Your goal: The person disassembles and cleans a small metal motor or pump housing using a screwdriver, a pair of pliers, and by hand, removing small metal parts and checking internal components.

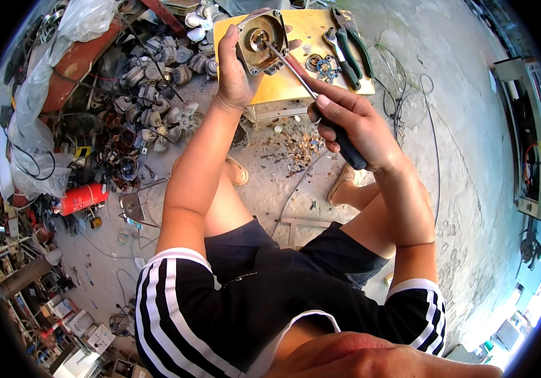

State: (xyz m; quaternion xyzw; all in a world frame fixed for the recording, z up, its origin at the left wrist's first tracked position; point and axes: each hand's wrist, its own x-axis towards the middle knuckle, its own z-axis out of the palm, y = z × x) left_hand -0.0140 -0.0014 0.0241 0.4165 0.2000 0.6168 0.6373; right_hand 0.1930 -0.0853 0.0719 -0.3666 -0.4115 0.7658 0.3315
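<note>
My left hand (238,69) grips a square metal motor housing (273,53) by its side, tilted so that its round hollow faces me. In my right hand (359,126) is a screwdriver (349,148) with a black handle, my fingers wrapped round it. Its long shaft runs up into the housing, and the tip is at or close to the round hub in the middle. Both hands are over a small yellow-topped table (311,38). On it lie a ratchet wrench (341,60), pliers with dark green handles (355,47) and some small round parts (324,66).
Left of the table is a heap of small used motors (151,101), with wires and white fan blades (201,22). A red cylinder (83,199) lies near them. Metal scraps (302,148) litter the floor below the table. A loose cable (434,126) runs along the floor at right.
</note>
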